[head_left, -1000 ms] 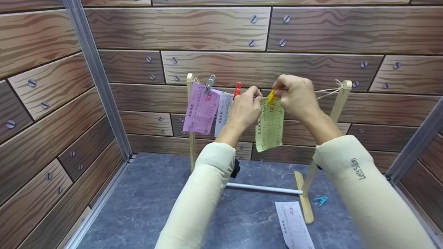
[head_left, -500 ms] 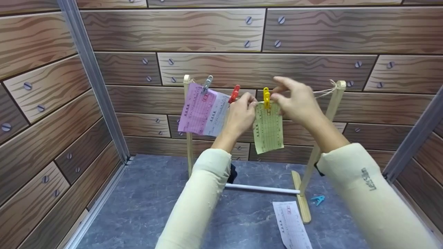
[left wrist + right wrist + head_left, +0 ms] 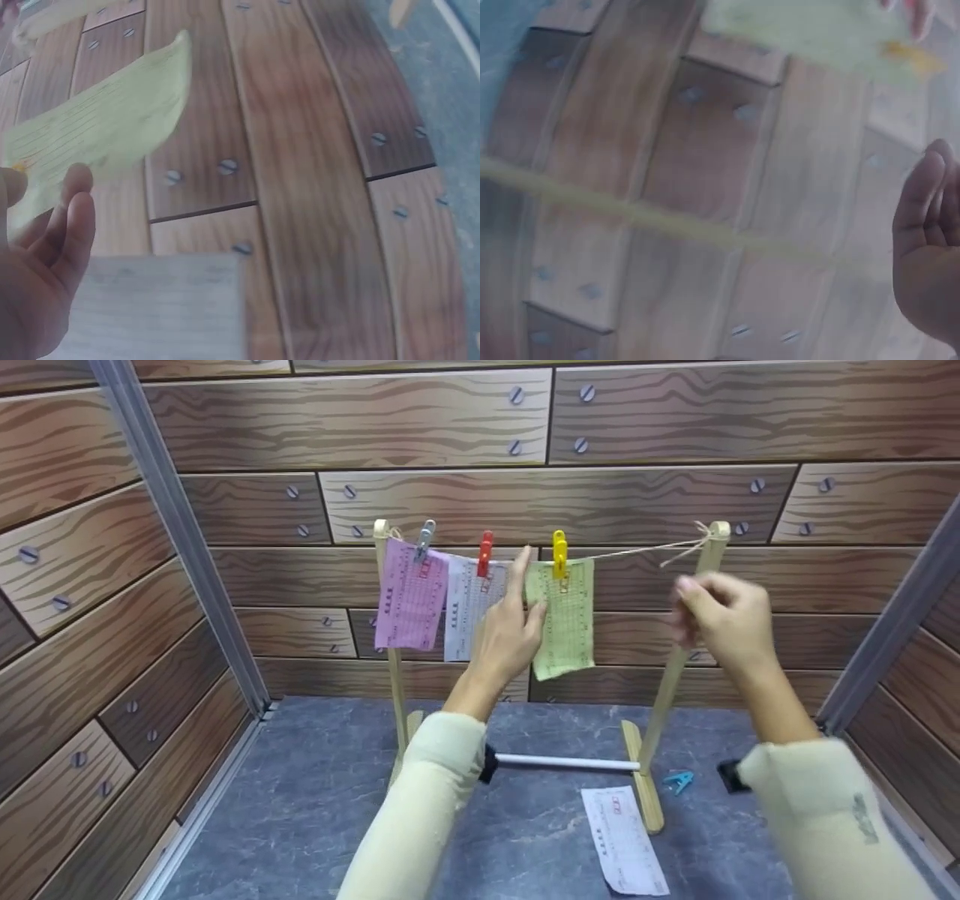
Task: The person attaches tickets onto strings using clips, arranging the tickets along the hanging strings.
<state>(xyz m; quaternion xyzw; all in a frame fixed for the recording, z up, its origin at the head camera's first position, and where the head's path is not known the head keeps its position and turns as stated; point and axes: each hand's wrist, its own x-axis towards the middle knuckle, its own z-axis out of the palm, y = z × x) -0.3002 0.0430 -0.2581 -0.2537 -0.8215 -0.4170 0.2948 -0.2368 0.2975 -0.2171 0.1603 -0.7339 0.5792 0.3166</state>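
Observation:
A green paper slip (image 3: 570,619) hangs from the string (image 3: 649,549) under a yellow clothespin (image 3: 559,556). My left hand (image 3: 504,634) is between it and a white slip (image 3: 461,615) held by a red clothespin (image 3: 485,553); its index finger points up and it grips nothing. In the left wrist view the fingers (image 3: 79,217) are loosely bent near the green slip. Farther left, a grey clothespin (image 3: 424,540) holds a purple slip (image 3: 411,596). My right hand (image 3: 733,619), blurred and holding nothing, is in front of the right wooden post (image 3: 664,705), fingers loosely bent.
Another white slip (image 3: 624,840) lies on the grey tabletop (image 3: 315,810) at the front. A blue clothespin (image 3: 679,781) lies right of the post's wooden foot (image 3: 651,802). A white rod (image 3: 568,763) joins the stand's two sides low down. Wood-patterned walls surround the table.
My right hand has let go of the yellow clothespin and moved right and down. My left hand has released the string and lowered slightly. The green slip now hangs by its clothespin alone.

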